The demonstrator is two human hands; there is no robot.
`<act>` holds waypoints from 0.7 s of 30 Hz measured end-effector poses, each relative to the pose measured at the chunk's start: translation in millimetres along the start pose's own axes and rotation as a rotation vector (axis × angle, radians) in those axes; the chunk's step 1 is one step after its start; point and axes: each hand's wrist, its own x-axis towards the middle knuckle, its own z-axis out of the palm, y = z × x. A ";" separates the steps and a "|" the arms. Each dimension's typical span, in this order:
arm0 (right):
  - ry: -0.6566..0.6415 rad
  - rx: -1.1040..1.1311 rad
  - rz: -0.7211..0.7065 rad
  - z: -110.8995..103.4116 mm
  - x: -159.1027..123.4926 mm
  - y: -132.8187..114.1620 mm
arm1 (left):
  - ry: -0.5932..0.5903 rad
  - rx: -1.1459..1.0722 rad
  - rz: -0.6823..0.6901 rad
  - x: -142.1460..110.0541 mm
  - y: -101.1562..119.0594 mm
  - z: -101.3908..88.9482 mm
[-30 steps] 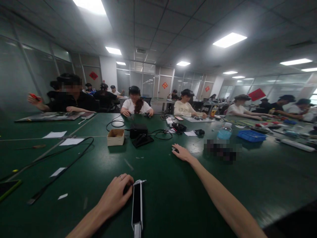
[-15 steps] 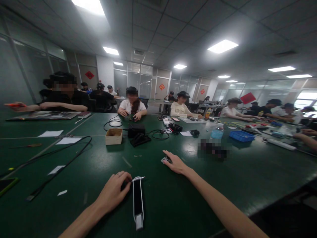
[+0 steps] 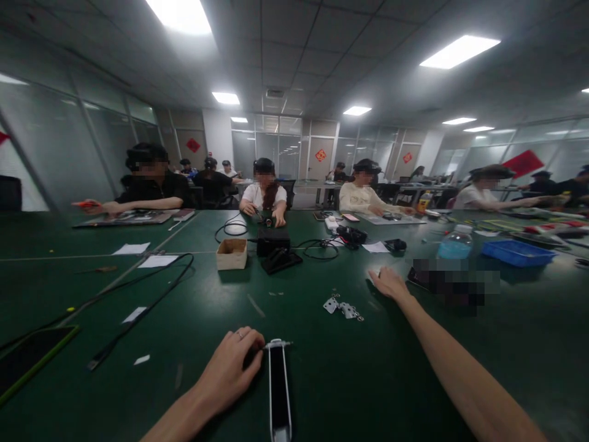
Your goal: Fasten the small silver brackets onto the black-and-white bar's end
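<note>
On the table (image 3: 350, 387) there are two bare hands of the wearer: one left hand (image 3: 234, 362) and one right hand (image 3: 389, 282). Toward the near edge lies one long white frame (image 3: 288, 387). In the middle, at least two perforated plates (image 3: 330, 304) are counted. Toward the left edge there are four pieces of white paper (image 3: 157, 261); toward the right edge, one blue tray (image 3: 518, 252) and one bottle of blue liquid (image 3: 454, 247). Along the far edge sit four persons (image 3: 264, 195).

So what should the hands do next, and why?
Perhaps the right hand should reach left for a small metal plate: it lies uncovered on the green table and looks close by, while the left hand is at the far end of the long white frame.
</note>
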 end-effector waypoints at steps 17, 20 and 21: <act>0.072 -0.141 -0.131 -18.2 -40.5 -40.0 | -0.015 -0.008 -0.007 1.8 4.5 -5.1; 0.035 -0.154 -0.187 -23.2 -59.0 -55.3 | 0.014 -0.006 0.007 0.7 3.6 -4.3; 0.020 -0.153 -0.205 -24.2 -64.5 -60.3 | 0.021 -0.009 0.010 0.4 3.2 -3.9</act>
